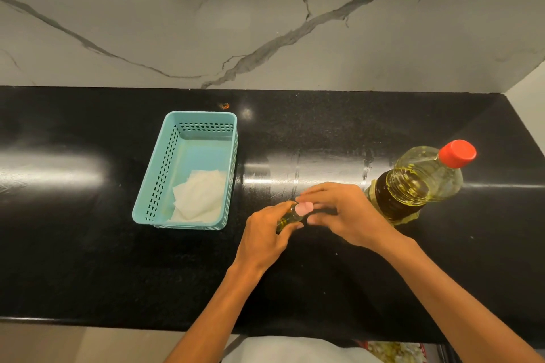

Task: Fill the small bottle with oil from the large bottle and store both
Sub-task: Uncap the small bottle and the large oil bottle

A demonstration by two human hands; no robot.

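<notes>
A person stands at a black countertop [88, 259], seen from above, working with both hands. The left hand [265, 237] wraps the small bottle [288, 217], fingers curled close around its yellow-tinted body, tilting it toward the right. The right hand [345, 215] meets it at the neck, thumb and fingertips pinching a pale pink cap [304, 208]. Whether the cap is going on or coming off cannot be told. Just beside the right hand stands the large bottle [413, 186] of oil, upright, its red cap [458, 154] on. To the left, well apart, sits a teal basket [153, 186] with white folded paper [200, 197] inside (probably where both bottles are stored). To turn the cap well, it seems best to hold the small bottle firm and level, seat the cap squarely, and twist gently so no oil slips out.
</notes>
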